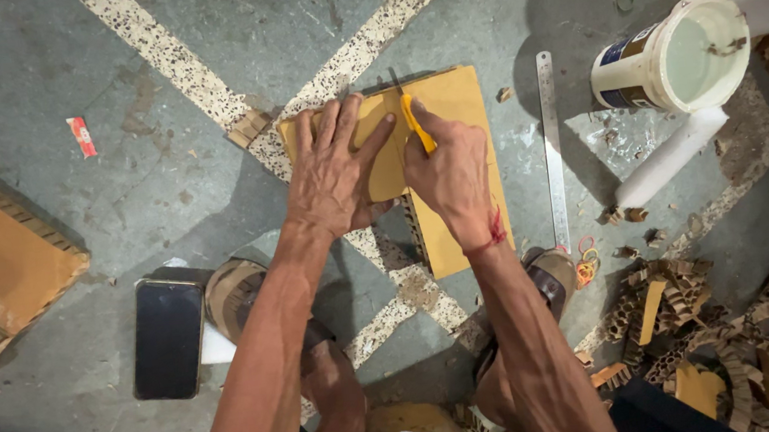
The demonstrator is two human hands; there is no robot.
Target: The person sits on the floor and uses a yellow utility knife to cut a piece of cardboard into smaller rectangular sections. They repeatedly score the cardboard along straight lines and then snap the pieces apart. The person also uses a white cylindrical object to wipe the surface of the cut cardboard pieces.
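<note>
Both hands work: left grip [333, 169] spread flat on cardboard [449, 106], right grip [451, 177] clamped around yellow knife [415, 121].

You have a dark smartphone [168, 337] on the floor's lower left, a steel ruler [552, 148] right of centre, a white tub [673, 59] upper right, and corrugated scraps [694, 308] lower right.

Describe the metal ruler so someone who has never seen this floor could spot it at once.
Start at the yellow cardboard sheet pressed flat on the grey floor. Just past its right edge, between it and the white bucket, lies the metal ruler. It is the only long, thin, silver strip there, running straight toward the person's foot.
</note>
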